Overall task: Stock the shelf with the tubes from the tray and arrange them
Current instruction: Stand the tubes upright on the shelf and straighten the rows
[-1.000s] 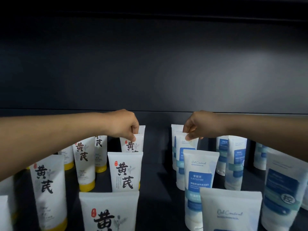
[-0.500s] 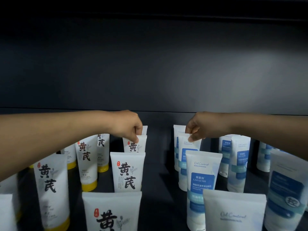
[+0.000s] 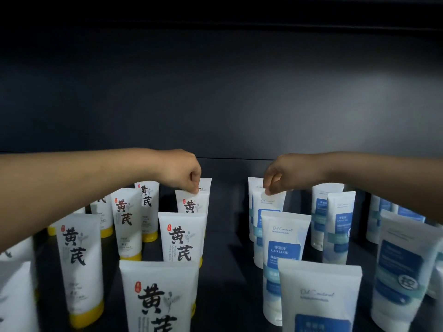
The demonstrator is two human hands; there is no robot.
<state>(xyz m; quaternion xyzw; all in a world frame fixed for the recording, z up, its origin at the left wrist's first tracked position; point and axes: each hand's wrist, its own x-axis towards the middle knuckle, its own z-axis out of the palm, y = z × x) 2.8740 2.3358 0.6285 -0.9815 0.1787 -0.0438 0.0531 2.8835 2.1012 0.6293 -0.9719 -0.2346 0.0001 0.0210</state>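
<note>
At nine o'clock from centre, our left hand [image 3: 182, 173] pinches the crimped top of a white black-lettered tube [image 3: 191, 204], upright on the dark shelf [image 3: 227, 259]. At three o'clock, our right hand [image 3: 287, 174] pinches a white-and-blue tube [image 3: 269, 206], also upright.

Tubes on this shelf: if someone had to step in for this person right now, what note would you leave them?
The left hand pinches the top edge of a black-lettered tube, second from the back of its row.
The right hand pinches the top edge of a blue-label tube, also second from the back.
Done: black-lettered rows stand left on the shelf, blue rows right.
Left: let go of both and straighten any crooked ones. The tray is out of view, so remaining stock is unknown.
</note>
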